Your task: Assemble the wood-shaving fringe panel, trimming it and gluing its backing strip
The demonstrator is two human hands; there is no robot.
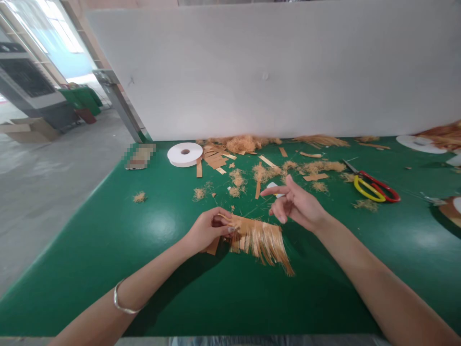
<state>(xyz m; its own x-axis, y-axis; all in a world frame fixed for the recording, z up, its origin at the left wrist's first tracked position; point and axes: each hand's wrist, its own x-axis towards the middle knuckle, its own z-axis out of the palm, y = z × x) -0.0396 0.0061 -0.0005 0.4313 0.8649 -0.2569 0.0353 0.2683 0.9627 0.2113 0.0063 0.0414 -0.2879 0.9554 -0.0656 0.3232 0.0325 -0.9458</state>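
Observation:
Close to the middle of the green table, my left hand (211,226) is closed, thumb against fingers, on the left end of a tan fringe strip (259,235). The strip's loose strands hang toward me and spread to the right. Beneath that hand, part of a flat tan piece (213,246) shows. My right hand (297,204) hovers above and right of the fringe, not touching it. Its index finger is stretched out and the other fingers are partly bent, with nothing seen in them. Just behind its fingers lies a small white object (272,186), partly covered.
Scissors (374,186) with red and yellow handles lie to the right. A white tape roll (185,154), tan strips (216,159) and fibre scraps (245,143) are spread along the back. Behind them stands a white board (273,72). A blurred-out object (139,156) sits far left.

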